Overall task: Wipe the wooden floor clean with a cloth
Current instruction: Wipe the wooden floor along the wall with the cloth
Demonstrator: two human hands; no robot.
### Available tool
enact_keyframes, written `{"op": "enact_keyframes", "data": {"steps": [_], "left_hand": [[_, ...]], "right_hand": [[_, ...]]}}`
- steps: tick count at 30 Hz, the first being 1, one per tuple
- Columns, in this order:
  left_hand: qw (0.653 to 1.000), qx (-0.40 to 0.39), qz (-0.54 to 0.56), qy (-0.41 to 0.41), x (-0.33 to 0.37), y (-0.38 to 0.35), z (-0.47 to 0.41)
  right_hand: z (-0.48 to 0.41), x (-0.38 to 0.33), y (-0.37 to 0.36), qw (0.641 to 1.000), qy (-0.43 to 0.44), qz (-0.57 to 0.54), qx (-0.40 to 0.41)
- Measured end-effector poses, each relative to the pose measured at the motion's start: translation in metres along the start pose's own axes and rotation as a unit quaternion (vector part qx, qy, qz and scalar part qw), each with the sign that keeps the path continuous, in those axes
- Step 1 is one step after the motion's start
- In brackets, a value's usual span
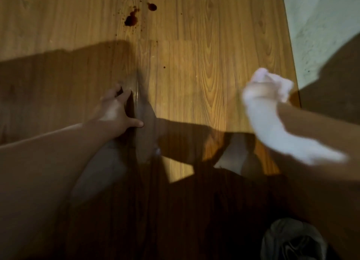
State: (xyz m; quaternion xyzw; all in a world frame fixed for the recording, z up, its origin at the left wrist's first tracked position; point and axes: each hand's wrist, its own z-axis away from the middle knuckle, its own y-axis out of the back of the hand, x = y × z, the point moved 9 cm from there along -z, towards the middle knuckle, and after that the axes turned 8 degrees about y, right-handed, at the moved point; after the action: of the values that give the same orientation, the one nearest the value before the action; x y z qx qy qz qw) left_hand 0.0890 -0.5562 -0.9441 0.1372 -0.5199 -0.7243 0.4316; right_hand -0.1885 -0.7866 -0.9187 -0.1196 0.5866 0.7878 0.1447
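Observation:
The wooden floor fills the view, with dark reddish-brown stains and small splatters at the top middle. My right hand is at the right, above the floor, gripping a white cloth whose loose end trails down over my forearm; both are blurred. My left hand lies at centre left with fingers spread flat on the floor, in shadow. The stains lie well ahead of both hands.
A pale wall or mat surface borders the floor on the right. A dark grey fabric bundle sits at the bottom right. Heavy shadow covers the lower half of the floor.

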Motion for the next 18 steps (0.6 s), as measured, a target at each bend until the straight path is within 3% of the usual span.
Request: {"op": "enact_keyframes", "data": {"steps": [1,2,4,6,7,8,10,12,14,15,16,17,18], "left_hand": [[1.000,0.004,-0.001,0.003,0.000,0.002,0.001],[1.000,0.006,-0.002,0.005,0.001,0.003,0.002],[1.000,0.010,-0.002,0.011,0.002,0.004,0.003],[1.000,0.010,-0.007,0.015,0.003,0.004,0.004],[1.000,0.007,-0.008,0.016,0.002,0.003,0.004],[1.000,0.001,-0.006,0.016,0.002,0.002,0.003],[1.000,-0.008,-0.002,0.017,0.001,-0.002,0.002],[1.000,-0.009,0.005,0.013,0.000,-0.005,0.001],[1.000,-0.002,0.004,0.007,-0.002,-0.006,0.000],[1.000,0.001,0.001,0.003,-0.003,-0.006,0.001],[1.000,0.005,-0.002,-0.002,-0.004,-0.006,0.002],[1.000,0.011,-0.007,-0.009,-0.004,-0.006,0.005],[1.000,0.019,-0.014,-0.013,-0.004,-0.005,0.008]], "right_hand": [[0.004,-0.008,-0.022,0.996,0.034,0.054,-0.062],[0.021,-0.025,-0.037,0.986,0.138,0.038,-0.081],[0.080,-0.081,-0.066,0.907,0.388,0.100,-0.127],[0.113,-0.103,-0.083,0.833,0.511,0.087,-0.194],[0.102,-0.092,-0.072,0.830,0.517,0.106,-0.181],[0.080,-0.077,-0.053,0.854,0.489,0.105,-0.146],[0.022,-0.034,-0.013,0.914,0.389,0.095,-0.066],[-0.015,-0.004,-0.018,0.951,0.275,0.119,-0.070],[-0.034,0.028,0.012,0.967,0.196,0.141,0.086],[-0.031,0.036,0.045,0.949,0.150,0.151,0.232],[-0.019,0.038,0.055,0.955,0.101,0.142,0.239],[-0.006,0.029,0.043,0.952,0.149,0.215,0.157],[0.016,0.017,0.023,0.955,0.192,0.206,0.091]]}}
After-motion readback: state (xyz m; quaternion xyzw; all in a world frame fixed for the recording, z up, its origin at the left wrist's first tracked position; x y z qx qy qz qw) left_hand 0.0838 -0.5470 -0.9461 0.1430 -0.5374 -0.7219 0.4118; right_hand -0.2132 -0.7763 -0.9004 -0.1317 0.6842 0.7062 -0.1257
